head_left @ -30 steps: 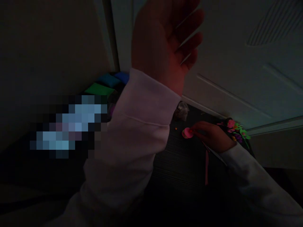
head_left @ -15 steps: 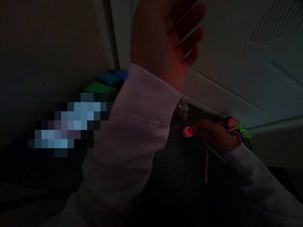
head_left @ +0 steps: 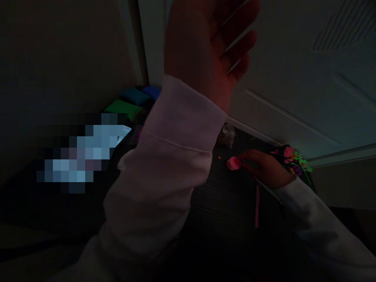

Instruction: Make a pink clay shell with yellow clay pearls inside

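My left hand (head_left: 199, 51) is raised close to the camera at the top centre, its fingers slightly apart and partly cut off by the frame edge. Nothing shows in it. Farther down on the right, my right hand (head_left: 270, 168) rests low over the dark table with its fingers drawn together. Their tips meet the right edge of a small pink round piece (head_left: 234, 163), which has a paler layer beneath it. A thin pink strip (head_left: 257, 207) lies below this hand, and a thin pale stick (head_left: 272, 192) runs under it. A tiny orange bead (head_left: 219, 158) sits left of the pink piece.
Colourful flower-like pieces (head_left: 296, 162) lie at the table's right edge. Behind stands a clear bag (head_left: 227, 135) near a white panelled door (head_left: 282, 90). Green (head_left: 125, 109) and blue packets (head_left: 135, 96) lie at the back left, beside a bright blurred-out screen (head_left: 96, 145).
The view has shifted slightly, and my left forearm sits a little farther right in it. My right hand stays at the pink round piece.
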A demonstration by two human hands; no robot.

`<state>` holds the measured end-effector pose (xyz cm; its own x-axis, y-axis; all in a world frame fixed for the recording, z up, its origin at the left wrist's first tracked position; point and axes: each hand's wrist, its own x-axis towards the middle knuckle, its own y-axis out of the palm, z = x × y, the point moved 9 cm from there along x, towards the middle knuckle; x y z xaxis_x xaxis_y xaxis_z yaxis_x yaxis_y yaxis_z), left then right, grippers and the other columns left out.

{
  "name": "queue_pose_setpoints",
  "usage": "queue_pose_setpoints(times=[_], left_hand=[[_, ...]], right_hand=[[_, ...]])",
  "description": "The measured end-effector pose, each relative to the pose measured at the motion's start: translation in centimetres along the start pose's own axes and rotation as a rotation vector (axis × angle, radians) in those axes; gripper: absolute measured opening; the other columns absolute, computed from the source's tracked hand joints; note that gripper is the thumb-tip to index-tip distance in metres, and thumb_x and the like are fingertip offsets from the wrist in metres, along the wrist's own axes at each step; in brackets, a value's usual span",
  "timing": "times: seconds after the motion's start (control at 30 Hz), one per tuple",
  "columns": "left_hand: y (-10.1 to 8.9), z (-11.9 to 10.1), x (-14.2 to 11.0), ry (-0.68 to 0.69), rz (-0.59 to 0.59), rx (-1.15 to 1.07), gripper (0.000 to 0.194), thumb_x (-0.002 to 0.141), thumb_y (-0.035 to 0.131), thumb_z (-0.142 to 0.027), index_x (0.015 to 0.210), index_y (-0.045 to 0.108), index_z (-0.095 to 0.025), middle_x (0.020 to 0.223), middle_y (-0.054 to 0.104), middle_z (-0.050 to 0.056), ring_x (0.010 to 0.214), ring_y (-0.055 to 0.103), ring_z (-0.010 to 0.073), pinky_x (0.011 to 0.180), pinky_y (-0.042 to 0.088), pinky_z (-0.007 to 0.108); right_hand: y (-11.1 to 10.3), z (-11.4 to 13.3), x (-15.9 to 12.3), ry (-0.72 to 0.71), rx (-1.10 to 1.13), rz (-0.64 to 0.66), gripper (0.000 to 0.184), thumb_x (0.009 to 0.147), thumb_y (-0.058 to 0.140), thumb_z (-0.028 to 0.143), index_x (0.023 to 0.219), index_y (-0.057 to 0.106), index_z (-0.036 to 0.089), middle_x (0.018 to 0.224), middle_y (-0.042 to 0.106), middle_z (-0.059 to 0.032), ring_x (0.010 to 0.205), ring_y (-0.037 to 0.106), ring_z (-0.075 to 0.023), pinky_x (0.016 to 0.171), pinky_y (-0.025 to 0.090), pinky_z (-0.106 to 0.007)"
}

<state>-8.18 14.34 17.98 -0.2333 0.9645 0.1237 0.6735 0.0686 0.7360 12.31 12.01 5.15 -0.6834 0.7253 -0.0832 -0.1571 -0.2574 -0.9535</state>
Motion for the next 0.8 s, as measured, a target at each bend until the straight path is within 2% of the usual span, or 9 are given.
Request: queue_pose_setpoints(times=[0.17, 0.47, 0.63, 0.8], left_hand=[[-0.1, -0.1, 0.1, -0.013, -0.003, -0.036, 0.046, 0.085, 0.028, -0.026, 0.109, 0.059, -0.002, 0.051, 0.054, -0.007, 0.100, 0.056, 0.0253, 0.068, 0.043, 0.032], [-0.1, 0.0, 0.2, -0.019, 0.003, 0.015, 0.048, 0.086, 0.025, -0.028, 0.113, 0.057, -0.005, 0.070, 0.065, -0.005, 0.099, 0.057, 0.0236, 0.067, 0.043, 0.028], [-0.1, -0.1, 0.1, -0.035, -0.007, 0.003, 0.046, 0.087, 0.026, -0.029, 0.110, 0.059, -0.005, 0.063, 0.059, -0.004, 0.098, 0.058, 0.0240, 0.066, 0.044, 0.030], [0.0, 0.0, 0.2, -0.027, -0.001, 0.007, 0.040, 0.087, 0.031, -0.024, 0.106, 0.060, -0.006, 0.057, 0.056, -0.007, 0.098, 0.059, 0.0221, 0.068, 0.045, 0.027]], right_hand=[[0.3, 0.1, 0.2, 0.000, -0.002, 0.011, 0.021, 0.083, 0.048, 0.028, 0.099, 0.061, 0.023, 0.096, 0.063, -0.0043, 0.089, 0.061, -0.0184, 0.080, 0.049, -0.034], [0.1, -0.1, 0.2, 0.035, 0.016, -0.014, 0.019, 0.082, 0.050, 0.029, 0.094, 0.063, 0.022, 0.093, 0.065, -0.0041, 0.087, 0.062, -0.0192, 0.079, 0.049, -0.035], [-0.3, -0.6, -0.2, 0.089, 0.059, -0.078, 0.018, 0.080, 0.053, 0.028, 0.094, 0.063, 0.022, 0.093, 0.067, -0.0029, 0.087, 0.063, -0.0188, 0.077, 0.050, -0.034], [-1.5, -0.5, -0.8, 0.148, 0.132, -0.191, 0.018, 0.078, 0.057, 0.032, 0.091, 0.063, 0.021, 0.091, 0.068, -0.0034, 0.084, 0.064, -0.0181, 0.077, 0.050, -0.032]])
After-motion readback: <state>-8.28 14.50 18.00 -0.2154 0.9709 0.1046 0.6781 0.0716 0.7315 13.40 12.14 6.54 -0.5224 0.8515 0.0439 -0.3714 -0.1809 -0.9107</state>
